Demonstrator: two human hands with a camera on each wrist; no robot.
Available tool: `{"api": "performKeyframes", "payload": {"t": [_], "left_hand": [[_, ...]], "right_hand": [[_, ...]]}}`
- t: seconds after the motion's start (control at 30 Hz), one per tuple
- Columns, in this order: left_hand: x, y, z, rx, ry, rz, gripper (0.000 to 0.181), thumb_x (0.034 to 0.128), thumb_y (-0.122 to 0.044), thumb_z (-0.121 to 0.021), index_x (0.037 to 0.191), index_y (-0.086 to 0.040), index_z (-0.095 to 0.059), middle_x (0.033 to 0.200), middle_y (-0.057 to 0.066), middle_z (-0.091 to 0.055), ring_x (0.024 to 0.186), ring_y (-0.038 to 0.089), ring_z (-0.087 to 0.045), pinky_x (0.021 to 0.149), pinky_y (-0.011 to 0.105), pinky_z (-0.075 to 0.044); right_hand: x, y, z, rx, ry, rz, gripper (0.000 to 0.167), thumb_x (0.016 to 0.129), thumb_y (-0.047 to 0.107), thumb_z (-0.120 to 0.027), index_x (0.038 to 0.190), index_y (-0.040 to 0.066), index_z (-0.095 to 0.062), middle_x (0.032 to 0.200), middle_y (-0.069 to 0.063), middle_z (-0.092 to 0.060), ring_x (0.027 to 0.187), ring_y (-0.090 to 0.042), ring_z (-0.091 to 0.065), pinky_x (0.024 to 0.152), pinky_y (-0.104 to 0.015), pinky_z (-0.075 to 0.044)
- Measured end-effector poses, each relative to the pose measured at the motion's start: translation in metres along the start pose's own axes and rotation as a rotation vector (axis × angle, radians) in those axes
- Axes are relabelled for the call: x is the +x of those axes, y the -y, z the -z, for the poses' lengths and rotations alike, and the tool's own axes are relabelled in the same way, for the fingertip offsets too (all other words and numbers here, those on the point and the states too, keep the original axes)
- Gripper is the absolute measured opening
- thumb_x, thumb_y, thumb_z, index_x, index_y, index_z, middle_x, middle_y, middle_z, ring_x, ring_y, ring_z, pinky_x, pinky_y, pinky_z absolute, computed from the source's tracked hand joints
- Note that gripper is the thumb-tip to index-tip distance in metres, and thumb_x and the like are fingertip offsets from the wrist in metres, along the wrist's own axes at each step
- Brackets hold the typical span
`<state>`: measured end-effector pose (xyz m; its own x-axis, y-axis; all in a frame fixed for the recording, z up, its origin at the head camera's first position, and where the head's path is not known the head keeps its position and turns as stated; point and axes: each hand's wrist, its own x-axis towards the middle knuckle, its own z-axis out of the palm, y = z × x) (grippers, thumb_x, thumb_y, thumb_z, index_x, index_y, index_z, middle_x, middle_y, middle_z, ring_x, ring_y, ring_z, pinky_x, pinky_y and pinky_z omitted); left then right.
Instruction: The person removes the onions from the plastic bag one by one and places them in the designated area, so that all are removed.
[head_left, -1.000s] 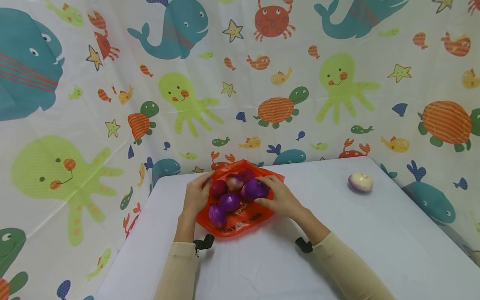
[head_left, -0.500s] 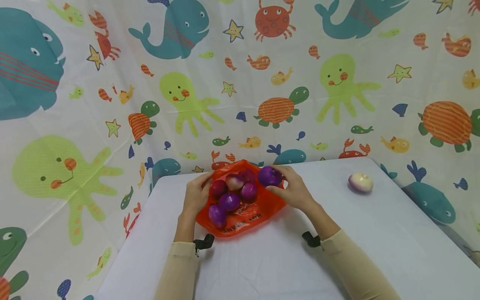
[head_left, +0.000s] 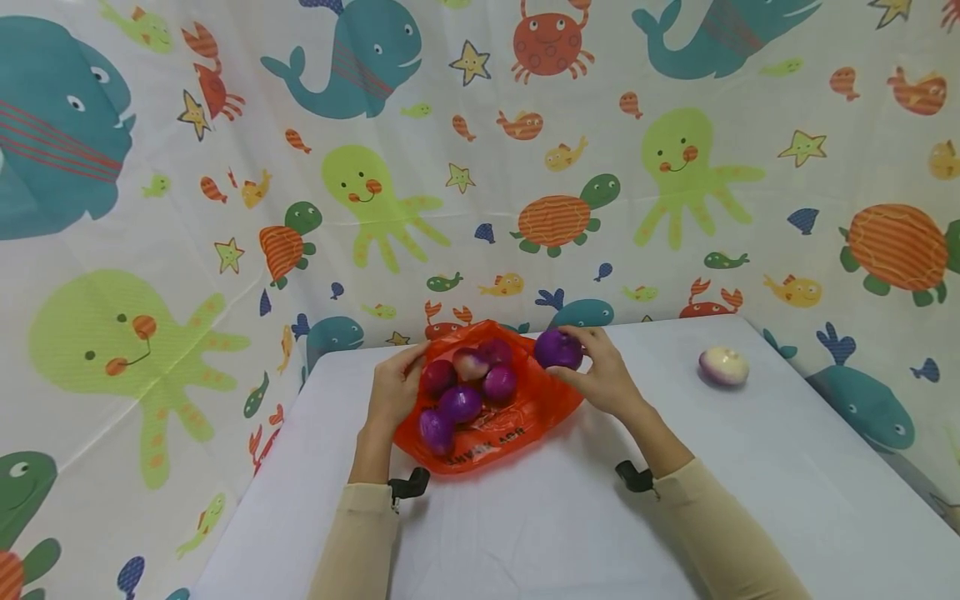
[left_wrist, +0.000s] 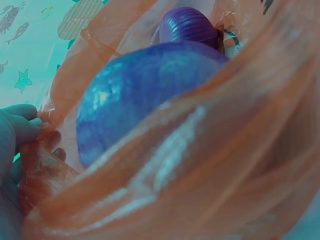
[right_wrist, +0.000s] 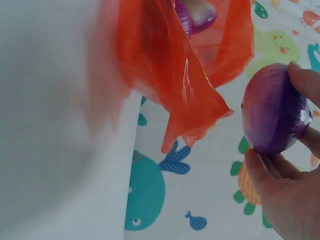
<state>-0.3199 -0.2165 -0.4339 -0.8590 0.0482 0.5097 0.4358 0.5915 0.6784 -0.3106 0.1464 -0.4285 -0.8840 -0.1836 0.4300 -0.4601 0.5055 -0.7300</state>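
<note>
My right hand pinches a purple onion between thumb and fingers, at the right rim of an open red plastic bag. In the right wrist view, that onion appears apart from the bag. At the bag's left edge, my left hand grips the thin plastic, its fingers bunching the film in the left wrist view. Several purple and reddish onions lie inside the bag. A large shiny onion fills the left wrist view, partly covered by a fold of plastic.
A single white-and-purple onion lies on the white table, far to the right. Behind and left of the table hangs a curtain printed with sea animals. A black wrist camera sits at my left wrist.
The right hand has lifted a purple onion out from among the others and moved it right, to the bag's rim. The bag's right side has shifted slightly outward. The left hand stays in place.
</note>
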Motion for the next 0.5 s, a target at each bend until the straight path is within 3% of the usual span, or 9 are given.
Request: {"api": "performKeyframes", "payload": {"t": [0.2, 0.5], "left_hand": [[0.0, 0.0, -0.001, -0.01, 0.001, 0.007, 0.039, 0.1042, -0.004, -0.06, 0.141, -0.015, -0.067, 0.134, 0.011, -0.072, 0.126, 0.032, -0.068, 0.103, 0.046, -0.057], [0.0, 0.0, -0.001, -0.003, 0.002, 0.001, 0.039, 0.1039, -0.004, -0.06, 0.141, -0.014, -0.067, 0.134, 0.011, -0.072, 0.126, 0.032, -0.068, 0.102, 0.046, -0.057]], "right_hand": [[0.002, -0.009, 0.012, -0.01, -0.053, 0.004, 0.07, 0.088, 0.025, -0.086, 0.149, 0.013, -0.054, 0.14, -0.02, -0.051, 0.131, -0.038, -0.053, 0.104, -0.058, -0.056], [0.003, -0.025, 0.036, -0.04, -0.107, -0.059, 0.073, 0.09, 0.028, -0.084, 0.152, 0.011, -0.05, 0.142, -0.023, -0.049, 0.131, -0.041, -0.052, 0.107, -0.062, -0.052]]}}
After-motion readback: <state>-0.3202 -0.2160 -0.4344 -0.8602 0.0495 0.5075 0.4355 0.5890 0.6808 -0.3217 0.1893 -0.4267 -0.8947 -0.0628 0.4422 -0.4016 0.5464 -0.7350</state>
